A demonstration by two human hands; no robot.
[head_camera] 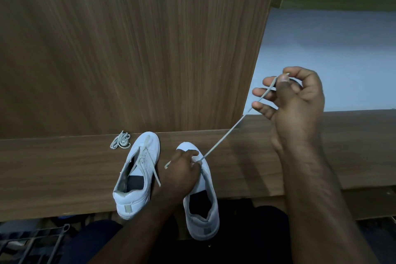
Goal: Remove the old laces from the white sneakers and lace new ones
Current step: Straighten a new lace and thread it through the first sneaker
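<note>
Pulling the lace (pixel 222 138) through the right sneaker (pixel 203 195) is, as we judge it, the step in hand, though we cannot tell whether this grey lace is an old one coming out or a new one going in. Our right hand (pixel 297 100) is raised up and to the right, thumb and forefinger pinching the lace near its tip, with the lace running taut down to the eyelets. Our left hand (pixel 182 171) is down on the shoe's throat, fingers curled and pinching where the lace enters, a short tail showing at its left side. To do this well we would keep the pull in line with the eyelet and hold the shoe down firmly (its heel overhangs the near edge of the tabletop (pixel 53 176), so a sideways tug could tip it into our lap). The left sneaker (pixel 137 176) lies just beside, partly laced, its heel also at the edge. A bundled lace (pixel 121 140) sits near its toe, against the upright wooden panel (pixel 128 49). That panel closes off room ahead; to the right the space is open, which suits a long draw.
</note>
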